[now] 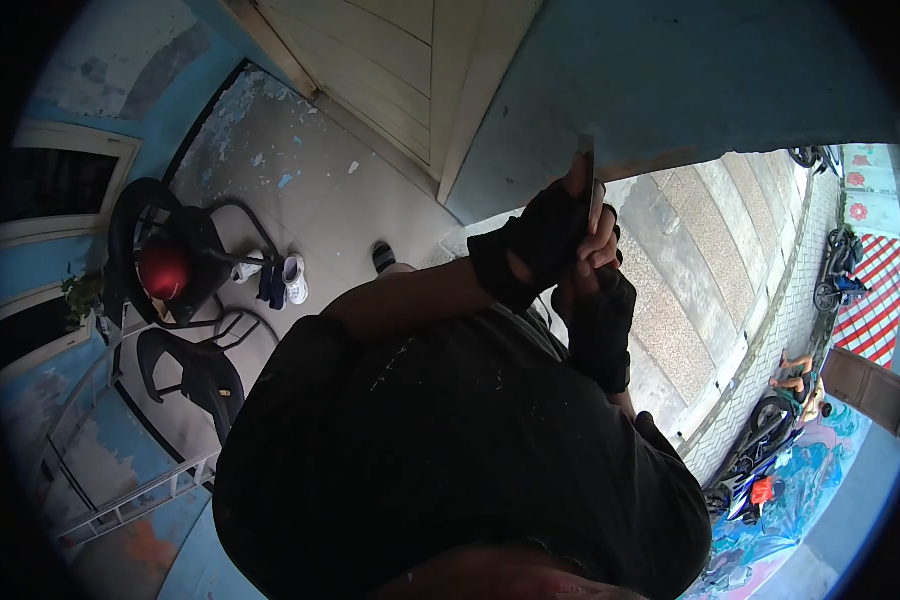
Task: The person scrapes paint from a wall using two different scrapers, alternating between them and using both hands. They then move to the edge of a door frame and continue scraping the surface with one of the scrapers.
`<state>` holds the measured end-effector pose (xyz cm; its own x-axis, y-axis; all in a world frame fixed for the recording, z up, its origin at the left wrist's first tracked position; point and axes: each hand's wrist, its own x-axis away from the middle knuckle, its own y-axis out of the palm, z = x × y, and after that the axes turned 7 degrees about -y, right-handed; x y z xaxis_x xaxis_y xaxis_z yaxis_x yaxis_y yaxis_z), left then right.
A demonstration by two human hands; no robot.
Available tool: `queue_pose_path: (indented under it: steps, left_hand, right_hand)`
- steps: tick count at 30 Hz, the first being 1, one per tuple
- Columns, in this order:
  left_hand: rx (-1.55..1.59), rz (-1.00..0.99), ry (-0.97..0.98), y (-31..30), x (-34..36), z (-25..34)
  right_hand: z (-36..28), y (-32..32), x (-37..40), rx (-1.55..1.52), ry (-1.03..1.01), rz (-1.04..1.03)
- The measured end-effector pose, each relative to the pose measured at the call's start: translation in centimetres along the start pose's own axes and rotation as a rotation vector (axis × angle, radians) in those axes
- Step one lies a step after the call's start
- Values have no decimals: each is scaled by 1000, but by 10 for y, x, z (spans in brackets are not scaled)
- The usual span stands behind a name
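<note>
Both of my hands wear black fingerless gloves and meet in front of my chest, close to the blue wall [670, 80]. My left hand [545, 240] is closed on a thin, flat-bladed tool [588, 160], with one finger stretched up along it. The tool's tip points up at the wall and overlaps it in this view. My right hand [605, 310] sits just below, fingers curled round the tool's lower part against the left hand. The handle is hidden by the fingers, and I cannot tell the tool's exact kind.
Left of me, a red helmet [165, 268] rests on a black chair [215, 245], near white shoes [294, 278]. A metal ladder [140, 510] leans at lower left. A cream door [370, 70] stands ahead. Rightward are a paved lane [690, 290], motorbikes [760, 440] and a seated person [808, 385].
</note>
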<state>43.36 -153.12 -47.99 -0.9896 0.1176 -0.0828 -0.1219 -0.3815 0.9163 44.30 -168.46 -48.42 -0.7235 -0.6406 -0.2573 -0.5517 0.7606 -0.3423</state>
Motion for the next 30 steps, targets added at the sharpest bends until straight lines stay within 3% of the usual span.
queue_pose_path:
  steps: [1, 5, 7, 11, 13, 14, 15, 18, 19, 21, 25, 27, 29, 30]
  left_hand:
    - [1, 5, 8, 3, 1, -2]
    - [-2, -19, 7, 5, 1, -4]
    - [43, -71, 0, -8, 2, 1]
    - [92, -82, -31, -9, 3, 4]
    - [45, -35, -49, -2, 5, 3]
    - [14, -21, -51, -2, 4, 4]
    - [-16, -6, -53, -1, 4, 4]
    - [53, -142, -53, -15, 5, 9]
    - [55, -141, -65, -15, 6, 5]
    - [8, 20, -17, -2, 4, 4]
    - [-21, 49, -17, -3, 0, -1]
    - [6, 24, 8, -9, -4, 6]
    - [23, 45, 105, -9, -7, 12]
    - [47, 13, 87, -9, -7, 12]
  right_hand:
    - [-2, -1, 1, -254, 207, 15]
    - [3, 4, 8, -149, 158, 67]
    - [8, 13, 9, 7, 8, 67]
    - [-1, 20, 10, -38, 11, 92]
    - [26, 13, 22, -102, 181, 40]
    - [-19, 12, 11, 463, -235, 0]
    - [-20, 17, 10, 464, -238, 8]
    - [-16, 25, 9, 127, 35, 61]
    - [-14, 26, 9, 126, 43, 70]
    - [-15, 23, 6, 287, -144, 82]
    - [-21, 8, 2, 268, -116, 10]
    - [-24, 15, -12, 329, -8, 14]
    - [-30, 19, -20, -115, 372, 80]
    - [-33, 19, -19, -193, 376, 96]
